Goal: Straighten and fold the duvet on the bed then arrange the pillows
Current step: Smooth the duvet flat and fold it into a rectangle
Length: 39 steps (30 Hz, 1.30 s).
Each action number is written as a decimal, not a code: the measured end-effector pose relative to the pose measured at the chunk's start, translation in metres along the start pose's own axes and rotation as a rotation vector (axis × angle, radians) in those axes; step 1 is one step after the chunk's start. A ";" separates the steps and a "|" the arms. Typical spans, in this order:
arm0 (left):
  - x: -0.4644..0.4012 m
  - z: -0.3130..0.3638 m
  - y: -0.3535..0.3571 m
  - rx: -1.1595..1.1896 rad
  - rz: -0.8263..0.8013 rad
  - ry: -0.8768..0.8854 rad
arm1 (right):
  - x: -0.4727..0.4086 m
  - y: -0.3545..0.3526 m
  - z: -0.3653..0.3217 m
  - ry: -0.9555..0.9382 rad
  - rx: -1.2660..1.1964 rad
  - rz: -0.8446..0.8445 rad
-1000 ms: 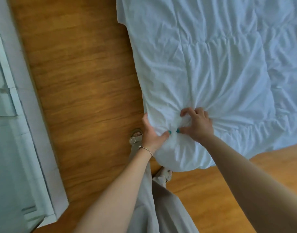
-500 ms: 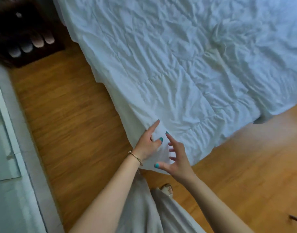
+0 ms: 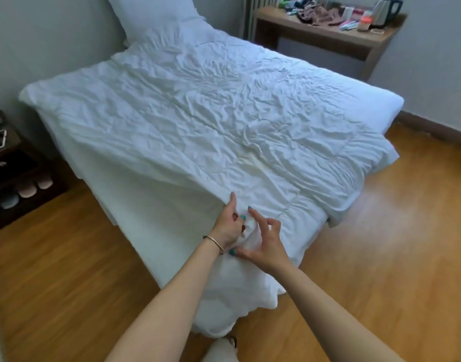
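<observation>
While both hands meet at the near corner of the bed, this is what the head view shows.

Duvet: the big white crumpled cloth duvet (image 3: 224, 118) lies spread over the white bed (image 3: 135, 205). Its near corner hangs off the bed end toward the brown wooden floor (image 3: 381, 257).

Left hand: the left hand (image 3: 228, 226), with a thin gold bracelet (image 3: 214, 241) on the wrist, rests on the duvet corner. Its first finger points straight up the cloth and its other fingers curl into a small bunch of it. It looks like it is holding that bunch.

Right hand: the right hand (image 3: 263, 241) is just beside the left one. Its fingers are spread and bent and its thumb touches the cloth. I cannot tell if it has hold of the duvet.

Pillow: the white soft pillow (image 3: 156, 19) sits at the far end of the bed, by the wall.

How it will handle: I think the duvet is soft, floppy and puffy. It is light in one spot but draggy when you pull all of it. It will sag and wrinkle, not stay flat.

Where to grab: I think the corners and the edge are best. Take a full pinch of the thick part, one hand on each corner, so it does not slip.

Other things: a dark shoe rack (image 3: 17, 184) stands left of the bed, and a wooden desk (image 3: 328, 35) with a kettle (image 3: 386, 9) stands far off.
</observation>
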<state>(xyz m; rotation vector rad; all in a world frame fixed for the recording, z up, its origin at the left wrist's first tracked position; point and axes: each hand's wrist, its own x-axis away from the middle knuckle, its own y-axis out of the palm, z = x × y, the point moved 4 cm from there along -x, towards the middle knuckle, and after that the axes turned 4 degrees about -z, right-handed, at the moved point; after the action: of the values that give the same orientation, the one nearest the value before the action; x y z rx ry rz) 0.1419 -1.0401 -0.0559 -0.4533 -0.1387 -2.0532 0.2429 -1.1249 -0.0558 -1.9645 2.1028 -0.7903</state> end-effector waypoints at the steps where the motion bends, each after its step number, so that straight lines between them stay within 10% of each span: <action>1: -0.008 0.010 0.005 0.015 -0.037 -0.007 | -0.007 -0.010 -0.001 0.024 -0.014 -0.008; 9: -0.080 0.037 0.023 0.412 -0.243 -0.216 | -0.053 -0.064 -0.004 0.182 -0.205 0.051; 16: -0.123 0.032 0.038 0.456 -0.287 -0.250 | -0.083 -0.077 0.035 0.379 0.243 -0.011; 24: -0.189 0.036 0.028 -1.316 0.037 0.125 | -0.139 -0.151 0.088 0.050 0.592 -0.166; 32: -0.278 0.028 0.054 -1.536 -0.140 -0.030 | -0.192 -0.188 0.155 0.072 0.701 -0.451; 39: -0.301 0.022 0.038 -1.425 -0.250 -0.114 | -0.215 -0.199 0.149 0.082 0.324 -0.401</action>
<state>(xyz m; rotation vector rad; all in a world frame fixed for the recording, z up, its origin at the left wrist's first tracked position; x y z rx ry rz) 0.3137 -0.8071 -0.1513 -1.4367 1.3292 -2.0637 0.5133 -0.9576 -0.1385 -2.2168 1.5064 -1.2101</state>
